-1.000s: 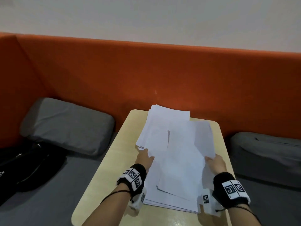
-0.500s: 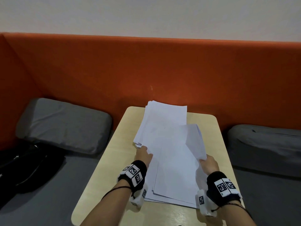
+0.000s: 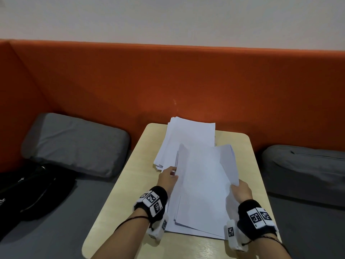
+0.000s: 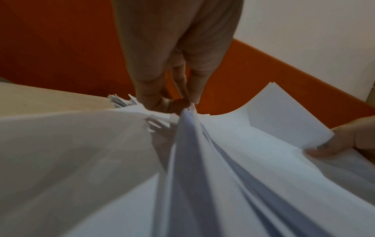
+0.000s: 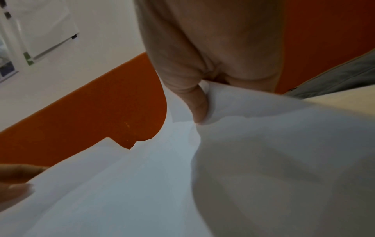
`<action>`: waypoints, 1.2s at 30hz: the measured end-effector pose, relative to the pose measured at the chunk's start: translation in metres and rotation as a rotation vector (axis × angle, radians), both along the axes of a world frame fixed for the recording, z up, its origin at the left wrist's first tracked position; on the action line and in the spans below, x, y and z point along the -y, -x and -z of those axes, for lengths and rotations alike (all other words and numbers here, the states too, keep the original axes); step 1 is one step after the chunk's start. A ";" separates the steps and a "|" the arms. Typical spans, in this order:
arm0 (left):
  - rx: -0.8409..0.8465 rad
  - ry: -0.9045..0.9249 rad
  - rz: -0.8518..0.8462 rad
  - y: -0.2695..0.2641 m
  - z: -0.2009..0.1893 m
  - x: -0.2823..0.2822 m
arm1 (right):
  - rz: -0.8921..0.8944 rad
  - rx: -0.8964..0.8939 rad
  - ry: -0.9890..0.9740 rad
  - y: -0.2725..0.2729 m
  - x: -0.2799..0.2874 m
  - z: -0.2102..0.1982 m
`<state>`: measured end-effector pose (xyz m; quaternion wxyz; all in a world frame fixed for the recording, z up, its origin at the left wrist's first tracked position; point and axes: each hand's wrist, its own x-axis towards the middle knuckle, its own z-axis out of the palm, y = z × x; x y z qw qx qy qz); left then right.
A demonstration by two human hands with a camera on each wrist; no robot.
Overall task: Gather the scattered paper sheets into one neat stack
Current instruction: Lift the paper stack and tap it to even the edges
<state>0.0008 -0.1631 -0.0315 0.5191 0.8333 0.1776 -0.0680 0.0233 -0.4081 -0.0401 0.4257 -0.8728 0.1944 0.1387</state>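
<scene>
The paper sheets [image 3: 203, 186] lie in a loose, skewed pile down the middle of the tabletop [image 3: 119, 208], an upper bundle raised and bowed above a fanned pile behind it [image 3: 188, 135]. The left hand [image 3: 168, 177] pinches the bundle's left edge; the right hand [image 3: 240, 190] holds its right edge, thumb on top, so each grip is closed on paper. These sheets look light, floppy and slippery, likely to slide apart or crease; holding opposite long edges should steady them. Grey cushions [image 3: 74, 143] flank the tabletop.
</scene>
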 end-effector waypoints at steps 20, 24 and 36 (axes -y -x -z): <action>0.274 0.342 0.110 0.011 -0.024 0.017 | 0.148 0.272 -0.428 0.006 -0.006 -0.027; 0.351 0.417 0.133 0.001 -0.051 0.023 | 0.133 0.517 -0.479 0.000 -0.015 -0.054; 0.802 0.356 0.035 -0.008 -0.111 0.019 | 0.051 0.843 -0.677 0.006 -0.026 -0.116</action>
